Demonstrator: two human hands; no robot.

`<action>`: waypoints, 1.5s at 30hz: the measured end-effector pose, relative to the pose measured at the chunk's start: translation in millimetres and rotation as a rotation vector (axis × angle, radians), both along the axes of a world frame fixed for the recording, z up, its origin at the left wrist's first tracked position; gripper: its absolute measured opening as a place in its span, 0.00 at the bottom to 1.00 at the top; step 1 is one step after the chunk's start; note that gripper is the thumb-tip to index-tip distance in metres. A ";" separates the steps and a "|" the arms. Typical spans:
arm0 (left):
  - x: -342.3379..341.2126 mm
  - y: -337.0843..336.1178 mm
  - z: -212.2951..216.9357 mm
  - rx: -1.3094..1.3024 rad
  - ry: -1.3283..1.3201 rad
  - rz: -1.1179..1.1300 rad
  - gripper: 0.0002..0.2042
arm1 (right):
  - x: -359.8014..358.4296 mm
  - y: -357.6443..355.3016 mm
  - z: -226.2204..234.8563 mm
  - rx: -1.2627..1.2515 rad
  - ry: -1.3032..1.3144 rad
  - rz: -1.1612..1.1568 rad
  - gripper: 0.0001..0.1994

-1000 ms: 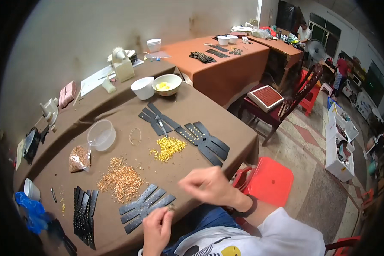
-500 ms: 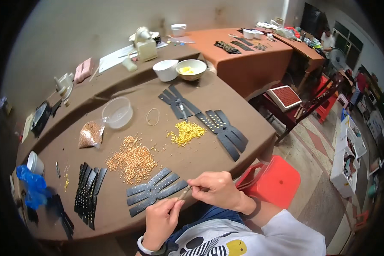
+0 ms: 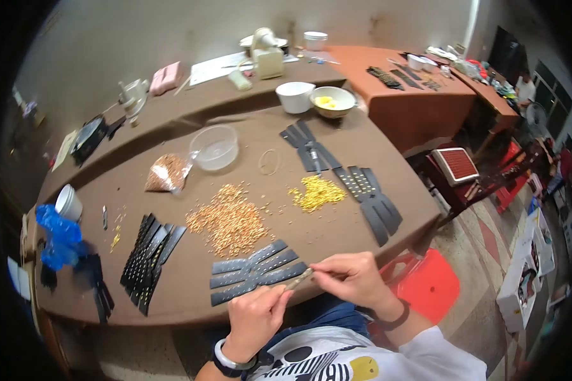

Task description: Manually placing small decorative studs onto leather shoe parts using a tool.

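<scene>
My left hand (image 3: pixel 255 314) is closed around a thin, tan-grey stick-like thing (image 3: pixel 300 279) at the table's front edge. At its upper end, my right hand (image 3: pixel 354 278) has its fingers pinched together; what they grip is too small to make out. Just beyond both hands lies a black slotted piece (image 3: pixel 253 273) with rows of small shiny studs. Behind that spreads a heap of small copper-coloured bits (image 3: pixel 230 219). A smaller heap of yellow bits (image 3: pixel 318 193) sits farther right, beside a partly studded black slotted piece (image 3: pixel 370 202).
Studded black pieces (image 3: pixel 147 260) are stacked at left, near a blue plastic bag (image 3: pixel 60 236). Toward the back are a bag of copper-coloured bits (image 3: pixel 167 173), a clear tub (image 3: pixel 215 149), a white bowl (image 3: pixel 294 98) and another bowl (image 3: pixel 333 105). A red stool (image 3: pixel 429 279) stands at right.
The view has shifted, so the table and its things appear farther right and slightly higher. Both hands remain close together with the thin thing; the grip looks much the same.
</scene>
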State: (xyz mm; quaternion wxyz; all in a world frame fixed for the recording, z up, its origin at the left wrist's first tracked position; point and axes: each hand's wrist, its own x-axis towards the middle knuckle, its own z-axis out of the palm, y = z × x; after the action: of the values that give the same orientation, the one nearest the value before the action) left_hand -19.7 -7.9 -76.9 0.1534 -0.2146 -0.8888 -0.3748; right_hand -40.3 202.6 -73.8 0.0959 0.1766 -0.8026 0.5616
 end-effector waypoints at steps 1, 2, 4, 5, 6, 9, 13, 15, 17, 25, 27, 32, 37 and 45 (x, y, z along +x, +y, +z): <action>2.9 -0.9 0.8 -0.047 -0.015 0.036 0.03 | 0.0 -4.0 1.0 0.103 0.175 -0.004 0.07; 4.9 1.2 3.4 -0.050 -0.013 0.065 0.04 | -0.2 -6.1 -2.3 0.113 0.216 -0.023 0.07; 5.0 4.4 -0.2 -0.063 0.012 0.049 0.04 | 2.3 -8.0 -5.3 0.127 0.258 -0.054 0.07; 5.3 5.0 -1.7 -0.081 0.030 0.060 0.04 | 4.2 -9.2 -5.0 0.162 0.278 -0.091 0.06; 5.8 5.5 -2.0 -0.080 0.028 0.053 0.04 | 6.0 -10.0 -5.3 0.196 0.295 -0.125 0.06; 6.3 9.3 -0.4 -0.086 0.054 0.083 0.04 | 1.1 -11.4 -6.4 0.222 0.375 -0.166 0.04; 5.7 9.9 -1.4 -0.037 -0.030 0.001 0.03 | -10.3 -13.4 -10.7 0.234 0.393 -0.208 0.06; 2.3 8.6 -5.8 0.063 -0.098 -0.042 0.04 | -9.9 -11.5 -12.7 0.215 0.385 -0.217 0.06; 0.7 7.1 -1.8 0.125 -0.158 -0.029 0.05 | -14.1 -14.5 -12.9 0.193 0.378 -0.189 0.07; 10.1 -7.0 -11.3 0.310 -0.406 -0.034 0.07 | -25.2 5.7 -22.2 0.324 0.331 -0.418 0.03; 10.3 -15.3 -14.1 0.383 -0.521 -0.016 0.08 | -30.5 24.4 -23.6 -0.184 -0.017 -0.478 0.03; 4.2 -14.7 -36.8 0.705 -0.885 -0.054 0.12 | -9.3 7.8 -11.5 -0.322 -0.504 0.016 0.05; 2.9 -14.7 -39.7 0.728 -0.910 -0.122 0.12 | -7.0 -19.0 -16.2 -0.458 -0.586 0.058 0.05; -1.3 -17.3 -45.5 0.606 -0.778 -0.199 0.10 | -9.5 -25.7 -28.9 -0.599 -0.659 0.141 0.11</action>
State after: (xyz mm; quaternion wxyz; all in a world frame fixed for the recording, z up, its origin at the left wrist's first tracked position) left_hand -21.0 -25.2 -122.4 -0.1704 -0.0884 -0.7065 -0.6811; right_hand -49.8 176.9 -102.7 -0.1567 0.0071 -0.5782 0.8007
